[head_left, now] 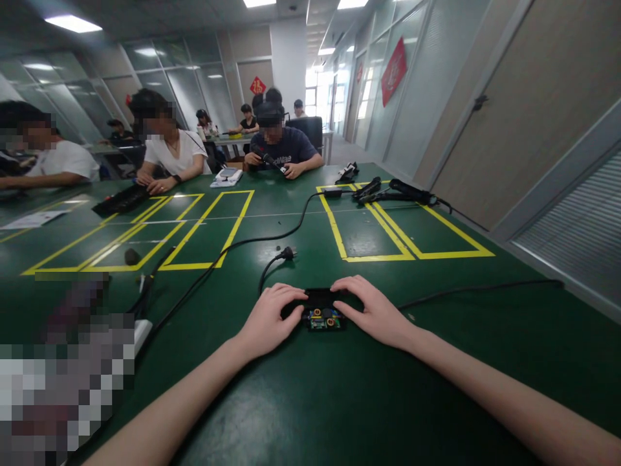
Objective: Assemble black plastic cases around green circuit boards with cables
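On the green table in front of me lies an opened power adapter, its circuit board [324, 320] bare toward me, with copper coils and small parts on it. The black plastic casing half [319, 298] stands just behind the board. My left hand [272, 318] grips the left end of the casing between fingers and thumb. At the right end, my right hand [372, 312] holds it in the same way, its thumb close to the board's edge. The fingertips hide both ends of the casing. A short black cord with a mains plug [288, 253] curls behind my left hand.
A long black cable [272, 237] crosses the table, and another cord [478, 289] runs off to the right. Yellow tape [378, 259] marks rectangles. Black straps [402, 192] lie at the back right. Several people sit opposite; one person [284, 152] handles a dark object. Someone blurred works at my left.
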{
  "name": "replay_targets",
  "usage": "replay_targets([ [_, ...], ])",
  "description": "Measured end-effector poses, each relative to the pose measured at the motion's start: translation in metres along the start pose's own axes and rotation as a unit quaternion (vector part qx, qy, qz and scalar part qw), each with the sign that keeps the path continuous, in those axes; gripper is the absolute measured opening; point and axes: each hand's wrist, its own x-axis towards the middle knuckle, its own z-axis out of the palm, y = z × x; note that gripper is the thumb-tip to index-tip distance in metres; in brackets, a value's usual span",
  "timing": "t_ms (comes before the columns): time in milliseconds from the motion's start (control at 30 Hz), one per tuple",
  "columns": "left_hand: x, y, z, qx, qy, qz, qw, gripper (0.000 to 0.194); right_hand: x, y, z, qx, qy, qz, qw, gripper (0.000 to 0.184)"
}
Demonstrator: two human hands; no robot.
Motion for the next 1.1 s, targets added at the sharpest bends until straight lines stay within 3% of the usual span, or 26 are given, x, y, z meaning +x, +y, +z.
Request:
replay_targets([
  [133, 0.0020, 0.0021, -0.0003, -0.068, 0.018, -0.011, 0.997, 0.017, 0.0012, 0.0003, -0.0005, 0.064, 0.011, 0.032, 0.997, 0.032],
  [333, 0.0019, 0.0088, -0.0021, -0.137, 0.012, -0.064, 0.988, 0.005, 0.0004, -0.0046, -0.0019, 0.168, 0.012, 0.001, 0.986, 0.037],
  [600, 0.0041, 0.0079, 0.0042, -0.222, 0.041, -0.098, 0.969, 0.011, -0.0010, -0.0036, 0.0004, 0.098, 0.032, -0.031, 0.994, 0.029],
  [833, 0.0066, 0.0039, 0.0050, -0.226, 0.030, -0.101, 0.968, 0.039, 0.0012, -0.0042, -0.0002, 0.107, 0.026, -0.039, 0.993, 0.031],
  [1100, 0.0060, 0.0048, 0.0042, -0.201, 0.031, -0.097, 0.974, 0.028, 0.0010, -0.0029, -0.0010, 0.103, 0.011, -0.027, 0.994, 0.032],
])
